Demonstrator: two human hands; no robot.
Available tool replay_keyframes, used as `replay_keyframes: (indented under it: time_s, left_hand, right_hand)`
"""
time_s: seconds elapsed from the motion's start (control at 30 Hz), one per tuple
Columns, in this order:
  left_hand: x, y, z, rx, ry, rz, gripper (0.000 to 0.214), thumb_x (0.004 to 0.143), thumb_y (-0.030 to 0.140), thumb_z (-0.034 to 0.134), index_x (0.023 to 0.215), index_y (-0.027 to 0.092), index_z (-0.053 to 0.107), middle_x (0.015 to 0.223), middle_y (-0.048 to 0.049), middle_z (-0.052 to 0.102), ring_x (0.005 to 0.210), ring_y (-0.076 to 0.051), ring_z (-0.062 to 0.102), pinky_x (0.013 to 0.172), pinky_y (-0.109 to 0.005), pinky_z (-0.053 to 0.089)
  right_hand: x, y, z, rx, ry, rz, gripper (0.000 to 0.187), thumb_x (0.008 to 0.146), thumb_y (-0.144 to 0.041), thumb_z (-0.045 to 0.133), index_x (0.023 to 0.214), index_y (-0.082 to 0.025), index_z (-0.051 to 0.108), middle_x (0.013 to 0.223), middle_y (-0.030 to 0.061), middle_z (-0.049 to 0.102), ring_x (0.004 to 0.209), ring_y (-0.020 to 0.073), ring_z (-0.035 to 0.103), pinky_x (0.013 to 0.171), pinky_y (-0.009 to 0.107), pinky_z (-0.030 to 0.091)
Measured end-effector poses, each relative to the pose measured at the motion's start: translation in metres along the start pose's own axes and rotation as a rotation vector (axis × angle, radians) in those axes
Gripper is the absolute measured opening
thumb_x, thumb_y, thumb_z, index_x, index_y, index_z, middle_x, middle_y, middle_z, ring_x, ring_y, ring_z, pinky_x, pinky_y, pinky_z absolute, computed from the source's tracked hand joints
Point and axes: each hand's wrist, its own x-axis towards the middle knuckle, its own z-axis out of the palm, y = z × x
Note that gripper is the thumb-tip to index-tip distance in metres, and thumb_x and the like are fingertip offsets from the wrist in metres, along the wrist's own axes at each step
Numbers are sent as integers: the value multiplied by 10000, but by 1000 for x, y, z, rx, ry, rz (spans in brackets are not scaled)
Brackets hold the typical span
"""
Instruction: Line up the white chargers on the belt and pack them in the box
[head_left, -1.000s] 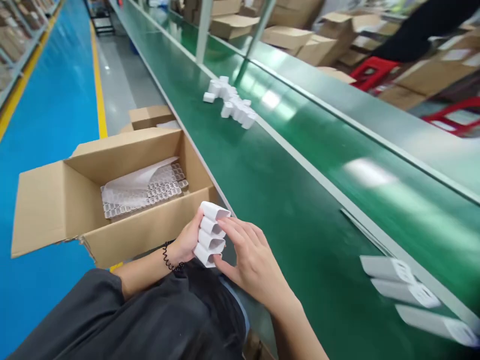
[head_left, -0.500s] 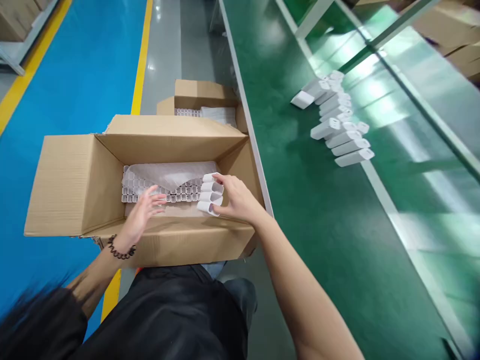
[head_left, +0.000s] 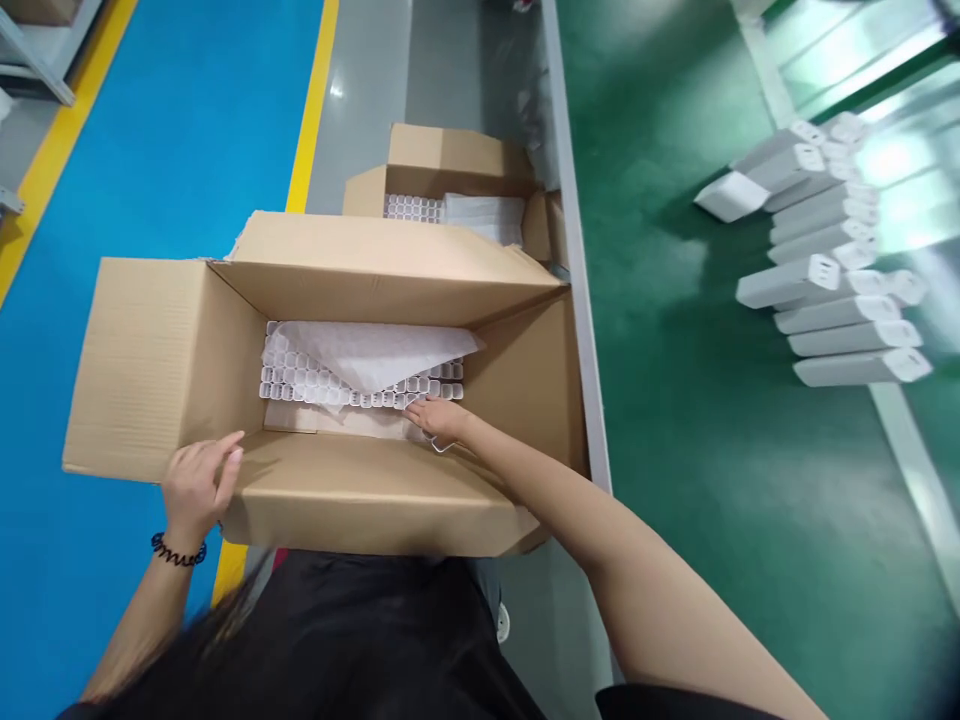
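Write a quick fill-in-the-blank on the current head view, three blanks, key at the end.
1. The ____ hand is down inside the near box.
2. A black coiled band circles the ____ wrist.
3. Loose white tubes lie on the ____ surface at the right of the view.
Missing words: right; left; green.

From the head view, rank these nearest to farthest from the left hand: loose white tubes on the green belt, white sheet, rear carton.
From the left hand:
1. White sheet: rightward, inside the near carton.
2. Rear carton: beyond the near carton.
3. Loose white tubes: far right, on the green belt.
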Motion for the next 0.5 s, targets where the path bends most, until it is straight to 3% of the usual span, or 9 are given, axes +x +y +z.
replay_keyframes:
  time_s: [0.07,0.2,0.37,0.5]
  left_hand:
    - [2,1,4,24,10,21,252,975,322,499,1085,221,703,870,-19,769,762,-185,687,721,-300,468]
    - [4,4,4,58,5,25,278,989,322,477,1084,225,720,847,-11,770,704,-154,674,650,-274,440]
    - [2,7,2,57,-136,-4,317,1000,331,442,1032,230,740,873,-14,773,736,-162,671,663,-294,404]
    - [5,8,3,74,-155,-35,354,1003,343,416,998,237,753,850,-27,773,723,-160,662,642,-307,379]
  right_hand:
    - [26,-6,3,-33,-10,-114,418,922,-374,636,1276,-165,563,1269,102,597,1132,252,596,950,475,506]
    - [87,-31,-5,-83,25,-337,375,941,-361,621,1259,-167,575,1260,94,603,1106,237,613,917,454,540]
    - [171,-66,-34,-129,154,-504,384,943,-353,619,1278,-173,564,1287,98,589,1117,241,610,923,461,540]
    - [232,-94,-60,-139,273,-546,371,950,-345,609,1276,-175,566,1298,98,584,1120,239,609,929,463,538]
